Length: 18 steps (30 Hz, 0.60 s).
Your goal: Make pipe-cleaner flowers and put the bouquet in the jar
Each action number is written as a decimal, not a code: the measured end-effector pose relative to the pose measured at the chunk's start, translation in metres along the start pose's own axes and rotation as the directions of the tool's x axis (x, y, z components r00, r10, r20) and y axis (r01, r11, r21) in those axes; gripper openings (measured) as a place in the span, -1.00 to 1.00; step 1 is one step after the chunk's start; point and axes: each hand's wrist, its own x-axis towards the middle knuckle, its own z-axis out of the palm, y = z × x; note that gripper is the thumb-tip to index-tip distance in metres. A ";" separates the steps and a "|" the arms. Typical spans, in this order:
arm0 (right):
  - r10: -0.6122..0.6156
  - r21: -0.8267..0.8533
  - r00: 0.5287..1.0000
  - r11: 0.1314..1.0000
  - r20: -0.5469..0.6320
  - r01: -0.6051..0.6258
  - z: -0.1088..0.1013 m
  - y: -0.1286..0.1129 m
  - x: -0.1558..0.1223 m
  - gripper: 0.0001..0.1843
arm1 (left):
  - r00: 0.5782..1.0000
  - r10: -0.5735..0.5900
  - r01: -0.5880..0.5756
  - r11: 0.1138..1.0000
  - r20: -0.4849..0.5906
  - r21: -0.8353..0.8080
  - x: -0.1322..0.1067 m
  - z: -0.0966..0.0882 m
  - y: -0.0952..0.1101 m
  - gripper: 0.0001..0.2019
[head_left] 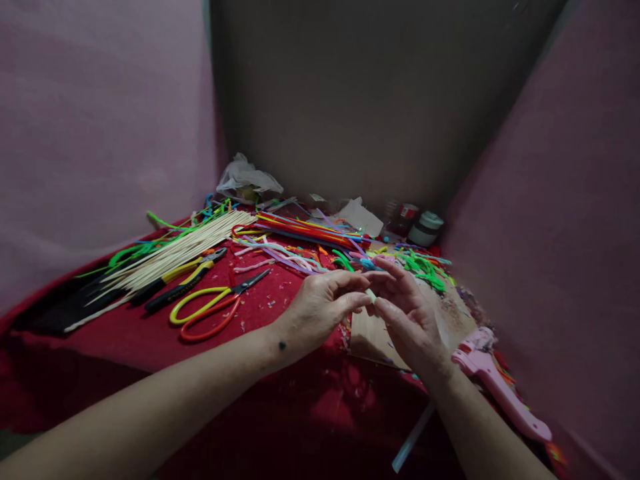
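Observation:
My left hand and my right hand meet above the front of the table. Between their thumbs and fingertips is a small pale piece, too small and covered for me to tell its kind. Both hands are closed in a pinch on it. Under my right hand lies a wooden board. Scissors with one yellow and one red handle rest left of my left hand. Beside my right forearm is a pink glue gun, with a translucent glue stick sticking out near the table's front.
On the red cloth lie pliers, a bundle of wooden sticks, and red pipe cleaners. Green pipe cleaners lie at the right. A plastic bag and a lidded cup stand at the back.

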 end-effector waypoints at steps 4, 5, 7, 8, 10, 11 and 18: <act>-0.064 -0.078 0.998 0.995 0.023 0.066 0.001 -0.002 -0.001 -0.49 | 0.994 -0.072 0.061 0.987 -0.076 -0.147 0.001 0.007 -0.003 -0.93; -0.075 -0.096 0.997 0.992 0.028 0.077 0.001 -0.002 -0.001 -0.48 | 0.993 -0.086 0.071 0.984 -0.085 -0.166 0.001 0.008 -0.002 -0.94; -0.092 -0.117 0.995 0.989 0.026 0.094 0.002 -0.003 -0.003 -0.47 | 0.990 -0.098 0.078 0.980 -0.105 -0.182 0.001 0.010 -0.001 -0.96; -0.098 -0.122 0.995 0.987 0.019 0.100 0.002 -0.003 -0.003 -0.46 | 0.989 -0.095 0.074 0.980 -0.110 -0.183 0.000 0.011 -0.001 -0.97; -0.111 -0.132 0.994 0.985 -0.006 0.109 0.002 -0.002 -0.005 -0.43 | 0.992 -0.078 0.060 0.983 -0.100 -0.175 0.000 0.012 -0.001 -0.97; -0.118 -0.139 0.993 0.984 -0.019 0.114 0.002 -0.001 -0.005 -0.42 | 0.994 -0.068 0.053 0.985 -0.087 -0.167 0.000 0.012 -0.001 -0.96; -0.154 -0.208 0.986 0.968 -0.060 0.139 0.003 0.006 -0.007 -0.37 | 0.997 -0.067 0.062 0.980 -0.023 -0.190 -0.004 0.008 -0.006 -0.94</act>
